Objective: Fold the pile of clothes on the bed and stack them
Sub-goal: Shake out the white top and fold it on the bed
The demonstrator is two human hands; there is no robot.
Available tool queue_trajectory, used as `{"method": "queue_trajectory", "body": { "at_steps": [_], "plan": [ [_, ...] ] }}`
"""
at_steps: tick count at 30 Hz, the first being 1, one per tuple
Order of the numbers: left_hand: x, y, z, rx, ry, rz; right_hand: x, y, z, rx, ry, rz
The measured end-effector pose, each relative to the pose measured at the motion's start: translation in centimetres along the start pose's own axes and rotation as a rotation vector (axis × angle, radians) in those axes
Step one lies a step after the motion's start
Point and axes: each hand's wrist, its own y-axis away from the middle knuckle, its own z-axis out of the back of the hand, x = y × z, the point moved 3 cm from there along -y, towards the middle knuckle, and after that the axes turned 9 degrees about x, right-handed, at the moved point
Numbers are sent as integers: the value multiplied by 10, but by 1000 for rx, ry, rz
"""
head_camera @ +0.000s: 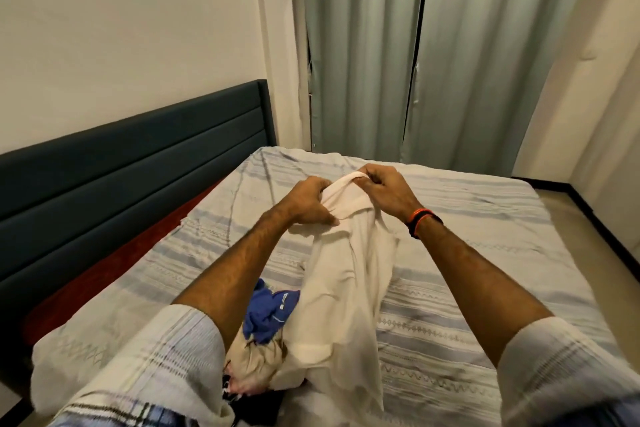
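Left hand (pixel 311 203) and right hand (pixel 384 189) both grip the collar of a cream shirt (pixel 341 288), lifted above the pile of clothes (pixel 266 319) on the bed (pixel 485 218).

A home bedroom — bed (pixel 433 204) with striped cover, padded headboard (pixel 131 163), long drawn curtains (pixel 433 45).

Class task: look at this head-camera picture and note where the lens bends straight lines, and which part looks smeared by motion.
Head view: the wide lens bows the headboard and curtains near the edges; the cream garment hanging from both hands looks softly smeared; the lighting is dim and even, with no glare.
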Motion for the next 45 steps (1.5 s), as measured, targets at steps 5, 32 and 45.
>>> {"method": "queue_trajectory", "body": {
  "at_steps": [5, 32, 45],
  "plan": [
    [-48, -14, -30, 15, -139, 13, -25, 18, 58, -68, -43, -38],
    [-193, -76, -57, -239, 188, -256, -90, 61, 181, 25, -129, 11],
    [-183, -71, -44, -527, 341, -239, -93, 60, 150, 332, -3, -289]
  ]
}}
